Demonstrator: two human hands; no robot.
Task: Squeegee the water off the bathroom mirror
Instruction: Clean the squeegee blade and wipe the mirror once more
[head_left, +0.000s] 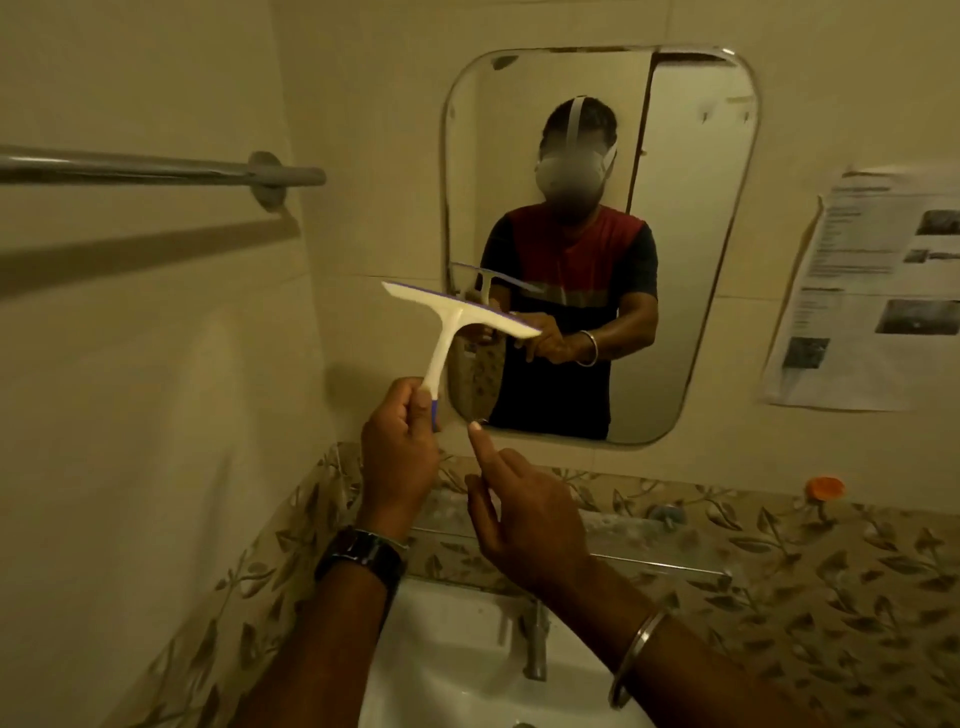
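A white squeegee (448, 326) with a blue blade edge and blue handle tip is held up in front of the mirror's lower left corner, its blade tilted down to the right. My left hand (399, 457) grips the bottom of its handle. My right hand (519, 512) is beside it, index finger stretched up toward the mirror's bottom edge, holding nothing. The rounded wall mirror (691, 249) hangs above the basin and reflects a person with the squeegee.
A metal towel bar (156, 169) juts from the left wall at head height. Below are a white washbasin (457, 660) with a tap (535, 644), a glass shelf (649, 530) and leaf-patterned tiles. A printed paper (872, 291) hangs right of the mirror; an orange cap (824, 487) sits below it.
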